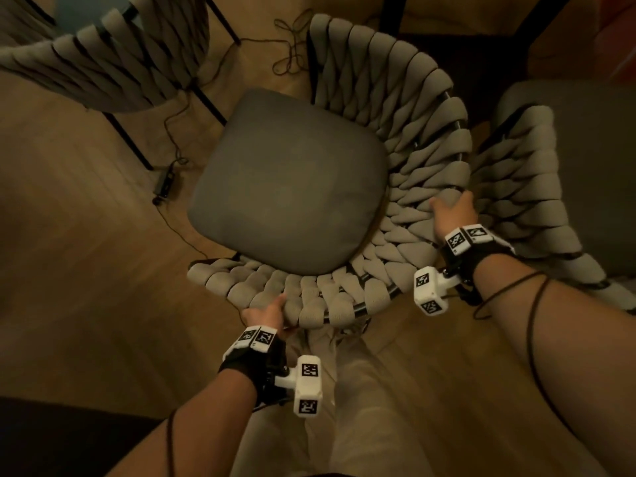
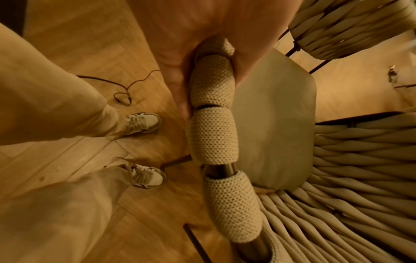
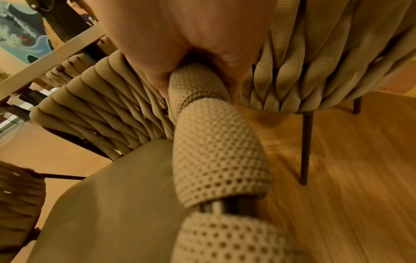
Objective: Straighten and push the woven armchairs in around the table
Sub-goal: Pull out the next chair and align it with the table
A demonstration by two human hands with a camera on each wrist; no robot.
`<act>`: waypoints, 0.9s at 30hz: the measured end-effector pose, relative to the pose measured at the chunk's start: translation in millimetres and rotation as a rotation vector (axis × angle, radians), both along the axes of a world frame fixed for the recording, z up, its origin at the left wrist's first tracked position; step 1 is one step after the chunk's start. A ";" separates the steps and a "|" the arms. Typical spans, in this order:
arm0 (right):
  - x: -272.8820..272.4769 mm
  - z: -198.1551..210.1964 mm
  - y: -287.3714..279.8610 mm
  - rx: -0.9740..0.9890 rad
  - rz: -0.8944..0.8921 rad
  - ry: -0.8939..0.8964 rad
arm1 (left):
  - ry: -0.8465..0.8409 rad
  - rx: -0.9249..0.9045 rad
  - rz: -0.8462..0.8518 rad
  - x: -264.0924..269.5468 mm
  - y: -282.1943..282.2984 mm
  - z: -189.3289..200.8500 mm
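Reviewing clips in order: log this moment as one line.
stage: gripping armchair | left hand: holds woven rim | right hand: holds woven rim | seat cushion: in place | neighbouring armchair: close beside

No readable text, labels or numbers anywhere.

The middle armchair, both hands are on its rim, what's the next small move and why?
Probably swing the middle armchair round to square it up, then push it in. The left hand and right hand both grip its woven rim, it sits angled to the neighbouring chair close on the right, and a cable lies on the floor beside it.
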State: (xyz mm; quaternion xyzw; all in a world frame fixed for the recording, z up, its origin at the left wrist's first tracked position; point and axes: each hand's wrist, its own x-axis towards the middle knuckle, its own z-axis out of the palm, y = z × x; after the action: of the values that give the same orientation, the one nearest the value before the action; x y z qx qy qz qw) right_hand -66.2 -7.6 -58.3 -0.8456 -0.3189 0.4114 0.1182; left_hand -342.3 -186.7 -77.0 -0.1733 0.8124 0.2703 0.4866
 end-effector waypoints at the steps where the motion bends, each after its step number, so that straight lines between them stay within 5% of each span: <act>1: -2.0 1.5 -4.5 0.001 -0.012 0.000 | 0.012 -0.009 -0.030 -2.9 1.6 2.1; 16: -103.1 -5.7 -121.1 -0.142 -0.585 0.216 | 0.266 0.029 -0.569 -145.2 107.4 19.1; 21: -108.2 -1.6 -110.5 -0.109 -0.694 0.225 | 0.359 0.098 -0.437 -157.7 130.8 29.7; 27: -41.4 9.3 -40.7 -0.081 -0.605 0.049 | 0.215 -0.044 -0.293 -95.8 83.0 16.9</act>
State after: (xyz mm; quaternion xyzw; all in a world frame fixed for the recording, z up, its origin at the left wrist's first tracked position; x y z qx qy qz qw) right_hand -107.7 -48.3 -48.9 -0.8961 -0.0331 0.3901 0.2093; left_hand -438.1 -103.7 -60.1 -0.0339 0.8820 0.1956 0.4274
